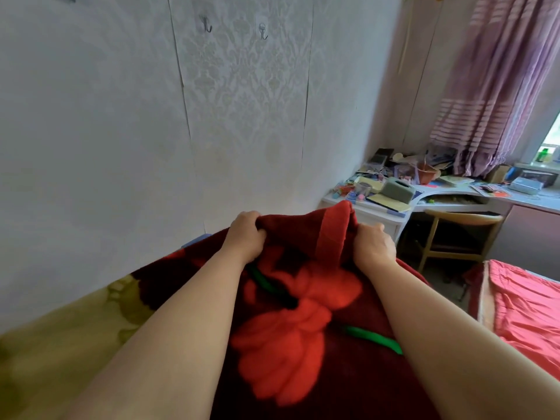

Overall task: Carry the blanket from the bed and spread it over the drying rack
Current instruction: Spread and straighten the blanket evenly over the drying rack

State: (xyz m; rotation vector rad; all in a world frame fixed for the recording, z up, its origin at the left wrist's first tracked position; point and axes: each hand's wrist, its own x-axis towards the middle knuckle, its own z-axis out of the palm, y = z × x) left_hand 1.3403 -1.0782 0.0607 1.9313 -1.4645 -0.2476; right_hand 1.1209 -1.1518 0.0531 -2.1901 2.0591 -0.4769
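Observation:
A thick dark-red blanket [291, 322] with big orange-red flowers and green stems fills the lower middle of the head view, bunched up in front of me. My left hand [245, 231] is closed on its upper edge at the left. My right hand [374, 242] grips the same edge at the right, beside a plain red border strip. An olive-yellow part of the blanket [60, 344] spreads to the lower left. The bed [527, 313] with a pink-red sheet lies at the lower right. No drying rack is visible.
A wallpapered wall [121, 131] with two hooks [263, 31] stands close ahead. A cluttered white desk [424, 195] and a wooden chair [460, 231] sit at the right, under a striped pink curtain [497, 86] and a window.

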